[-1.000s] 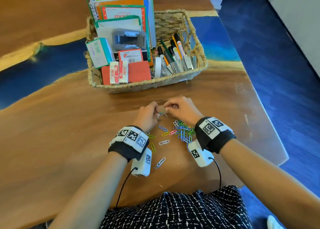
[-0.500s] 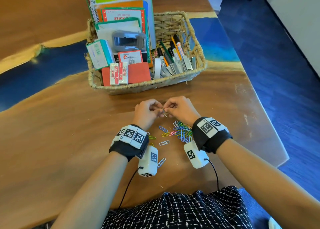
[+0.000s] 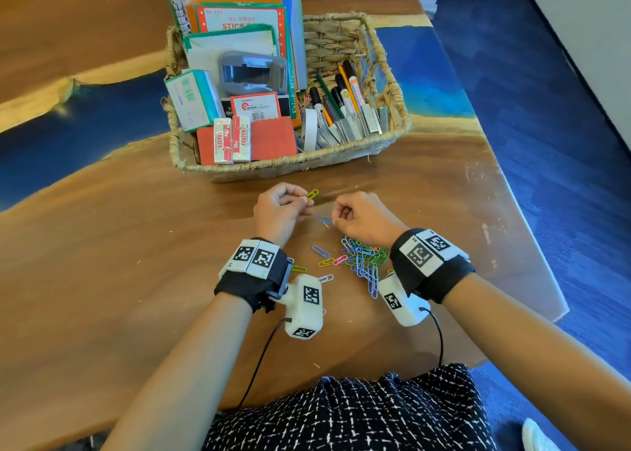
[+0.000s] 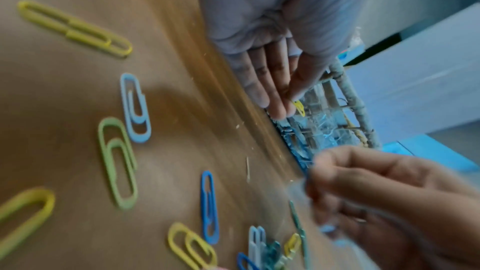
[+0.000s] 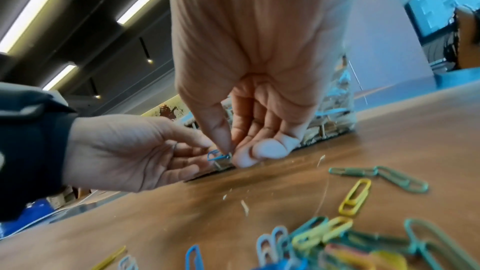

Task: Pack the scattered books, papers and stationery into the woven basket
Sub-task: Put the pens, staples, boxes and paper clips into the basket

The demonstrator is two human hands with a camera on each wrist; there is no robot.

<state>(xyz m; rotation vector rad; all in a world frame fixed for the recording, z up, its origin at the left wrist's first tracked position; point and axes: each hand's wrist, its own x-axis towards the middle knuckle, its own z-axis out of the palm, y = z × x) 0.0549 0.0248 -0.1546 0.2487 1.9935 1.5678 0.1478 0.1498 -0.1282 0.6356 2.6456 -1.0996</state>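
The woven basket (image 3: 396,85) stands at the far side of the wooden table, filled with books, boxes, erasers, pens and staple strips. In front of it my left hand (image 3: 278,208) pinches a yellow paper clip (image 3: 312,194) between thumb and fingertips; the same clip (image 4: 298,108) shows in the left wrist view. Just to its right, my right hand (image 3: 358,220) pinches a blue paper clip (image 3: 322,219), seen as a blue clip (image 5: 215,155) at the fingertips in the right wrist view. A heap of coloured paper clips (image 3: 363,261) lies on the table below the right hand.
Single clips lie loose between my wrists (image 3: 321,252). A blue resin strip (image 3: 68,133) runs through the table at left behind the basket. The table edge (image 3: 532,245) drops off at right to a blue carpet floor.
My hands were pressed together over one spot; they have now drawn apart, the left with a yellow clip, the right with a blue one.
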